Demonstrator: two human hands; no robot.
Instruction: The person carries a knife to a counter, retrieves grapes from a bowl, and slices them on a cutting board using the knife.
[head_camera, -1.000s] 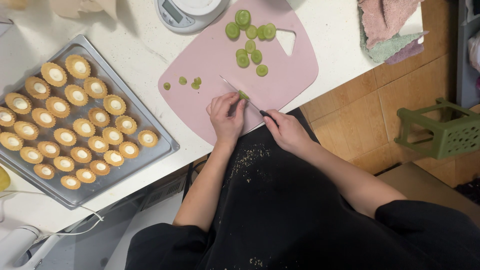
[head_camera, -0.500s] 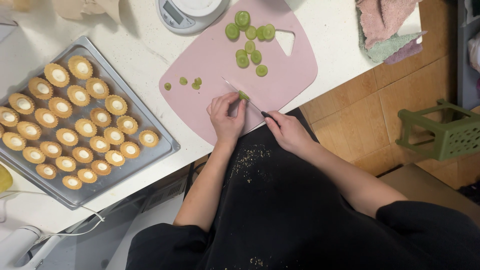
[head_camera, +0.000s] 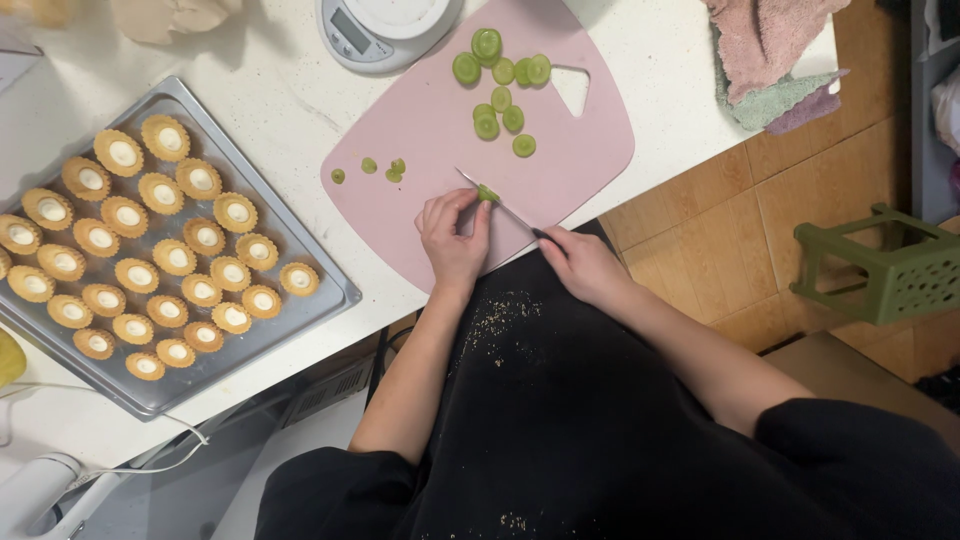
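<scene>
My left hand (head_camera: 453, 240) presses a small green fruit piece (head_camera: 488, 193) onto the pink cutting board (head_camera: 430, 130), fingertips on it. A small knife (head_camera: 495, 200) rests its blade against that piece, and my right hand (head_camera: 582, 265) grips its dark handle near the board's front edge. Several round green slices (head_camera: 500, 95) lie in a cluster at the far side of the board, by its handle hole. A few small green bits (head_camera: 385, 168) sit on the board's left part.
A metal baking tray (head_camera: 310, 290) on the left holds several small tart shells (head_camera: 150, 250) with pale filling. A white kitchen scale (head_camera: 385, 30) stands behind the board. Folded cloths (head_camera: 775, 60) lie at the counter's right end. A green plastic basket (head_camera: 890, 265) stands on the floor.
Both hands stay at the board's front edge with the knife on the green piece; only small shifts of the blade and fingers show.
</scene>
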